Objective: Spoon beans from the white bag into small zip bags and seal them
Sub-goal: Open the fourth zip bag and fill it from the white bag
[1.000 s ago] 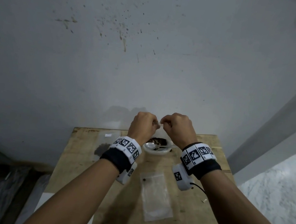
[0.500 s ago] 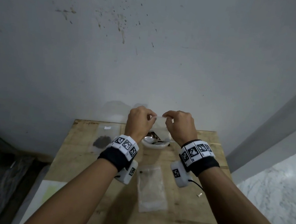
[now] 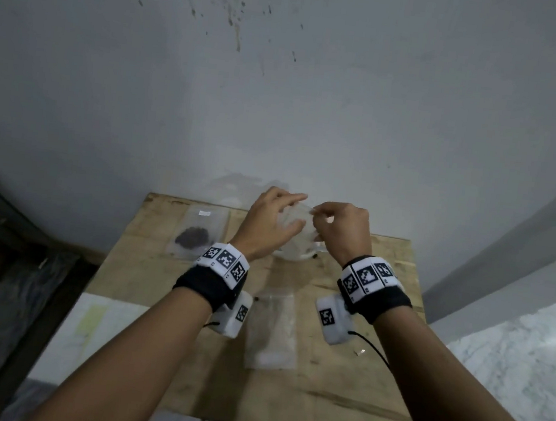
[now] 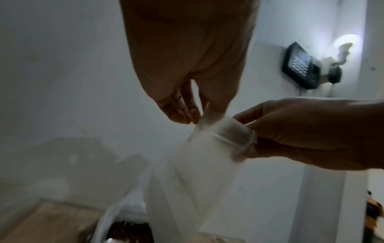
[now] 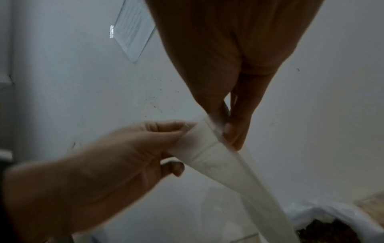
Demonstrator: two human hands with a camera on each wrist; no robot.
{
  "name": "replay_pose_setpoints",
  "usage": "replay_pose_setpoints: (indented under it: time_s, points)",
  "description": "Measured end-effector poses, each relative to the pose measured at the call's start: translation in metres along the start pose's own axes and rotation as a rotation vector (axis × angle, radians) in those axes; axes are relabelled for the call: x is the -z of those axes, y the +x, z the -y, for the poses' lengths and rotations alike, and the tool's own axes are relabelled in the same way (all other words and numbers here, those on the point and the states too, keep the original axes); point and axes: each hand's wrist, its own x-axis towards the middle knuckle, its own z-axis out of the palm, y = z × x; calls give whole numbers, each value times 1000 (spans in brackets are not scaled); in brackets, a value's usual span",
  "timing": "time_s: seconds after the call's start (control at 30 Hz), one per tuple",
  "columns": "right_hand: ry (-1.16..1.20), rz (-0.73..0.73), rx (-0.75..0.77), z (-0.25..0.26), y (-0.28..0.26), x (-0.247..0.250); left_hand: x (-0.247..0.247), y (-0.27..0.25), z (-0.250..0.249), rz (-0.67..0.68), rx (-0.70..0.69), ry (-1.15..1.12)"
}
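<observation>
A small clear zip bag (image 3: 297,221) hangs in the air between both hands, above the far end of the wooden table (image 3: 338,371). My left hand (image 3: 295,212) pinches one side of its rim, fingers stretched forward. My right hand (image 3: 316,224) pinches the other side at the zip strip. In the left wrist view the zip bag (image 4: 203,164) looks empty, with its top pulled between the left hand (image 4: 199,115) and right hand (image 4: 251,133). The white bag (image 5: 324,218) of brown beans sits just below. The hands hide the spoon.
A zip bag with dark beans (image 3: 195,236) lies flat at the table's far left. A pile of empty zip bags (image 3: 272,333) lies mid-table between my forearms. The grey wall (image 3: 280,107) stands right behind the table. Floor drops off on both sides.
Both hands were tight fists pinching the bag top close together. Now the left fingers are stretched out and the rim is drawn apart between the hands. The head view has tipped down.
</observation>
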Motion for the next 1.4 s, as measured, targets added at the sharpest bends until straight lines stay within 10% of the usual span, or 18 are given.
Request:
replay_pose_setpoints:
  time_s: [0.13,0.37,0.7,1.1,1.4]
  points:
    - [165,54,-100,8,5,-1,3,-8,14,228,50,-96]
    - [59,138,-8,20,23,-23,-4,1,50,56,64,-172]
    - [78,100,-63,0,47,-53,-6,20,99,173,8,-175]
    - [-191,-24,-576,-131,29,-87,-10,22,152,2,240,-256]
    - [301,-106,-725,-137,29,-110,-17,22,161,11,348,-335]
